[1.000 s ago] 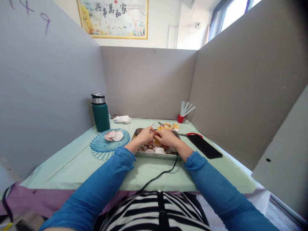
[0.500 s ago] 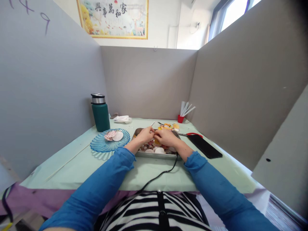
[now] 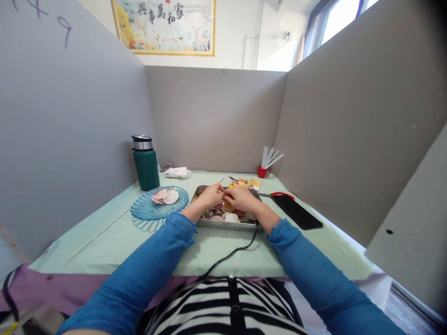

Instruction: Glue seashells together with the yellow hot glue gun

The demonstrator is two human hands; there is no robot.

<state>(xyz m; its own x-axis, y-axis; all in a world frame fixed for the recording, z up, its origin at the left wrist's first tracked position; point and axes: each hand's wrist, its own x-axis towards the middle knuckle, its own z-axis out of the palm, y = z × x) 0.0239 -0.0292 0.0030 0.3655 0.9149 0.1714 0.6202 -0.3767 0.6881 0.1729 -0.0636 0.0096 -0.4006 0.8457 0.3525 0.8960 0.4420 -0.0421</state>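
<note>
My left hand (image 3: 211, 196) and my right hand (image 3: 240, 198) meet above a metal tray (image 3: 232, 225) filled with seashells (image 3: 231, 217). Both have their fingers curled in a pinch, the tips close together. What they pinch is too small and too covered to make out. A thin white stick (image 3: 221, 179) pokes up just beyond my left fingertips; whether that hand holds it, I cannot tell. To the left, a blue fluted glass plate (image 3: 139, 209) carries a few shells, among them a round white one (image 3: 171, 197).
A green bottle (image 3: 145, 165) stands behind the plate, near a white packet (image 3: 178, 172). Yellow and orange pieces (image 3: 240, 184), a red cup (image 3: 262, 172) of white sticks, red-handled scissors (image 3: 282, 194) and a black phone (image 3: 296, 211) lie rightward. A black cable (image 3: 230, 255) crosses the front. Grey partitions (image 3: 216, 116) enclose the table.
</note>
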